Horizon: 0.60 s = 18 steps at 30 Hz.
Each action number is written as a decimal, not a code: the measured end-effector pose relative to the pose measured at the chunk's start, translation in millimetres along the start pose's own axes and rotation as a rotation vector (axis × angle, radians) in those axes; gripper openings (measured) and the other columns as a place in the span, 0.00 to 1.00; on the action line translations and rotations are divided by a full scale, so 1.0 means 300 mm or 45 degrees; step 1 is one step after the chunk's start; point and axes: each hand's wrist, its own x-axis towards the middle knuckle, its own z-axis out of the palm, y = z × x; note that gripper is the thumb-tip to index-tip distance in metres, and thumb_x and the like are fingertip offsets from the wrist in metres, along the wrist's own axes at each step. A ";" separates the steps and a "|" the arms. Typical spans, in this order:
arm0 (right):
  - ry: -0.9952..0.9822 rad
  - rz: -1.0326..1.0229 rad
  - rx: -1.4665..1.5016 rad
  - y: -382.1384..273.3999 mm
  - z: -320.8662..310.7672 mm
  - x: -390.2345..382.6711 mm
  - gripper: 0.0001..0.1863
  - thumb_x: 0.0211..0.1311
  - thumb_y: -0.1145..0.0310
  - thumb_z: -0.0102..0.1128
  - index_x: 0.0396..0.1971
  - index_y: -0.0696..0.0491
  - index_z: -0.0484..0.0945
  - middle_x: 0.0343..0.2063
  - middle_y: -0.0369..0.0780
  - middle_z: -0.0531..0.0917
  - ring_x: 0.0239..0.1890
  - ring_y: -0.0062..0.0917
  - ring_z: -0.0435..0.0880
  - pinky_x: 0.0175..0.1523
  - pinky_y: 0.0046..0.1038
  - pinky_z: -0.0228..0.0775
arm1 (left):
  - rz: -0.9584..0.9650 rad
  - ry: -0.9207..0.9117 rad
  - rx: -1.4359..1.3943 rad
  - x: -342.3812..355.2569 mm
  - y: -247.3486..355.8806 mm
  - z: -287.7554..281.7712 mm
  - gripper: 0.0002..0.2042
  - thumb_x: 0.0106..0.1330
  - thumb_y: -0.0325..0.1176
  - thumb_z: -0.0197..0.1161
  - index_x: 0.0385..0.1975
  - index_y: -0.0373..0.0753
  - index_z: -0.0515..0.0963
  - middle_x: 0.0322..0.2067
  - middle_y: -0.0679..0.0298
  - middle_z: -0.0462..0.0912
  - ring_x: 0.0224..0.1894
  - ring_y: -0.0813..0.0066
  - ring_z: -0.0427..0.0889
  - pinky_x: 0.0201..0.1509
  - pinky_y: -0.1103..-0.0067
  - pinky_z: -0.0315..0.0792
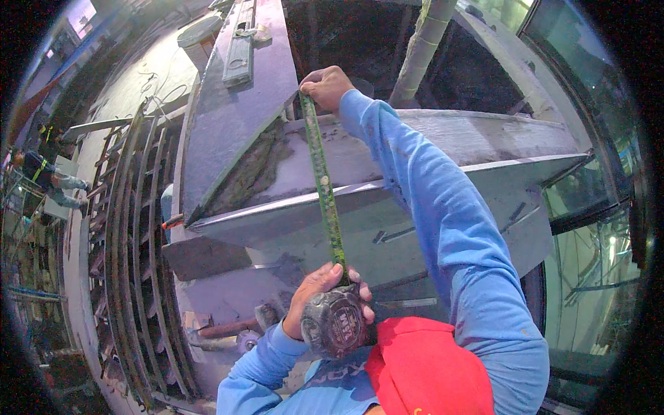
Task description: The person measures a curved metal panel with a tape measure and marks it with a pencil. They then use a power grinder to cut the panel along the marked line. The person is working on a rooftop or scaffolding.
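Note:
A tape measure (335,321) with a dark, dusty round case sits in my left hand (316,285), fingers and thumb wrapped about it close to my body. From its mouth a yellow-green blade (323,183) runs out straight and away from me. My right hand (329,87) pinches the far end of that blade at the edge of a grey slab (252,104). Under the blade lies a pale ledge with a white front edge (297,206). Rough wet-looking mortar (250,169) shows between slab and ledge.
A metal level-like bar (238,59) rests on the slab, with a bucket (200,33) beside it. Long metal rails (138,256) stand at left. A dark opening and slanted post (423,52) lie beyond. Another person (52,176) is far left. Red cloth (429,366) hangs near me.

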 end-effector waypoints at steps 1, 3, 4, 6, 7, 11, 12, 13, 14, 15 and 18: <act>-0.001 0.009 0.005 0.001 0.000 0.002 0.14 0.46 0.61 0.62 0.30 0.54 0.86 0.24 0.40 0.85 0.27 0.23 0.81 0.39 0.24 0.75 | -0.001 -0.004 -0.014 0.001 -0.001 0.000 0.13 0.73 0.39 0.48 0.42 0.34 0.68 0.35 0.47 0.77 0.33 0.48 0.83 0.36 0.59 0.81; -0.006 0.026 0.034 0.002 0.000 0.003 0.14 0.47 0.61 0.62 0.30 0.54 0.86 0.24 0.40 0.85 0.27 0.23 0.81 0.39 0.24 0.75 | -0.004 -0.005 -0.024 0.002 -0.001 0.002 0.13 0.73 0.39 0.48 0.42 0.33 0.68 0.35 0.47 0.77 0.33 0.48 0.83 0.36 0.59 0.81; -0.011 0.036 0.057 0.000 0.000 0.002 0.14 0.47 0.61 0.62 0.30 0.54 0.86 0.24 0.40 0.85 0.27 0.23 0.81 0.39 0.24 0.75 | -0.011 -0.008 -0.038 0.004 -0.001 0.003 0.13 0.73 0.39 0.48 0.41 0.33 0.68 0.35 0.47 0.77 0.33 0.48 0.83 0.35 0.59 0.81; -0.012 0.035 0.043 -0.005 -0.001 -0.004 0.13 0.49 0.63 0.62 0.31 0.55 0.85 0.25 0.40 0.85 0.28 0.23 0.81 0.39 0.24 0.74 | 0.013 0.043 0.008 0.006 -0.002 0.005 0.13 0.73 0.39 0.48 0.41 0.33 0.68 0.35 0.47 0.77 0.33 0.47 0.83 0.35 0.59 0.82; -0.008 0.019 0.005 -0.009 -0.003 -0.008 0.12 0.51 0.65 0.62 0.31 0.57 0.85 0.26 0.40 0.84 0.30 0.23 0.81 0.40 0.24 0.74 | 0.025 0.065 0.022 0.008 -0.002 0.006 0.13 0.73 0.39 0.48 0.41 0.33 0.68 0.35 0.46 0.77 0.33 0.47 0.83 0.35 0.60 0.82; 0.006 0.028 -0.041 -0.026 -0.007 -0.017 0.12 0.52 0.67 0.61 0.32 0.58 0.85 0.27 0.40 0.84 0.33 0.22 0.80 0.43 0.24 0.72 | -0.003 0.013 -0.015 0.012 -0.003 0.003 0.13 0.72 0.39 0.48 0.41 0.33 0.68 0.35 0.46 0.77 0.33 0.47 0.83 0.34 0.60 0.82; 0.009 0.011 -0.019 -0.027 -0.006 -0.017 0.12 0.52 0.67 0.61 0.32 0.58 0.85 0.27 0.40 0.84 0.32 0.22 0.80 0.42 0.24 0.72 | 0.002 0.011 -0.008 0.012 -0.003 0.002 0.13 0.72 0.39 0.48 0.41 0.33 0.68 0.35 0.47 0.77 0.33 0.47 0.83 0.34 0.60 0.82; 0.004 0.011 -0.009 -0.024 -0.006 -0.017 0.12 0.52 0.67 0.61 0.32 0.58 0.85 0.27 0.40 0.84 0.32 0.22 0.80 0.42 0.24 0.72 | 0.007 0.003 -0.007 0.012 -0.004 0.001 0.13 0.72 0.39 0.48 0.41 0.33 0.68 0.35 0.47 0.77 0.33 0.47 0.83 0.35 0.60 0.82; 0.001 0.010 -0.006 -0.018 -0.003 -0.017 0.12 0.52 0.67 0.61 0.32 0.58 0.85 0.27 0.40 0.84 0.31 0.22 0.80 0.41 0.24 0.72 | 0.000 0.008 -0.010 0.011 -0.004 0.000 0.13 0.72 0.39 0.48 0.41 0.33 0.68 0.35 0.47 0.77 0.33 0.47 0.83 0.35 0.59 0.81; 0.004 0.004 0.008 -0.010 -0.001 -0.013 0.13 0.50 0.65 0.61 0.32 0.57 0.85 0.27 0.41 0.85 0.31 0.24 0.81 0.42 0.25 0.73 | -0.006 0.007 -0.019 0.010 -0.004 0.000 0.13 0.72 0.39 0.48 0.41 0.33 0.68 0.35 0.47 0.77 0.33 0.47 0.83 0.35 0.59 0.81; 0.024 -0.046 0.000 0.027 0.004 0.009 0.15 0.47 0.60 0.61 0.32 0.55 0.85 0.28 0.43 0.86 0.31 0.27 0.84 0.43 0.27 0.76 | -0.023 -0.001 -0.007 0.009 0.000 0.007 0.13 0.72 0.39 0.50 0.41 0.34 0.68 0.35 0.48 0.77 0.33 0.48 0.83 0.35 0.59 0.81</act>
